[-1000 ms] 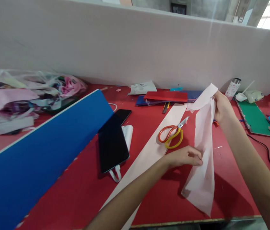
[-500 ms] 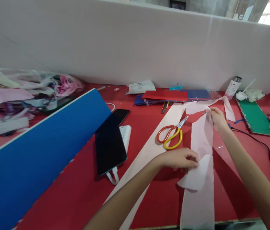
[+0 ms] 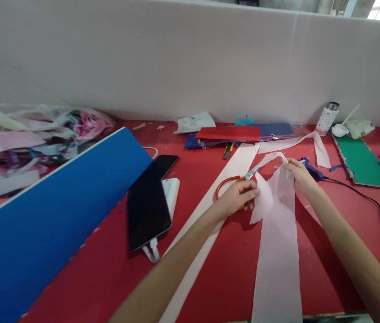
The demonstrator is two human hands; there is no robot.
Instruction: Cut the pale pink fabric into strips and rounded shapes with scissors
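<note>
A long pale pink strip of thin fabric (image 3: 277, 251) lies on the red table (image 3: 109, 269), running from the front edge up to my hands. My left hand (image 3: 235, 197) is closed in a pinch on the strip's left edge near its top, resting over the orange and yellow scissors (image 3: 225, 184). My right hand (image 3: 296, 172) is closed on the strip's upper right corner, pressing it toward the table. A second, longer pink strip (image 3: 223, 184) lies diagonally under my left forearm.
A blue board (image 3: 51, 215) leans at the left by a black tablet (image 3: 148, 211) and phone on a white power bank. Red and blue sheets (image 3: 233, 133) lie at the back. A blue glue gun (image 3: 309, 168) with its black cord, a green board (image 3: 361, 163) and a can (image 3: 326, 119) are at the right.
The pink strip was held up in the air and has been laid flat on the table. My left hand moved up along it to the scissors; my right hand came down.
</note>
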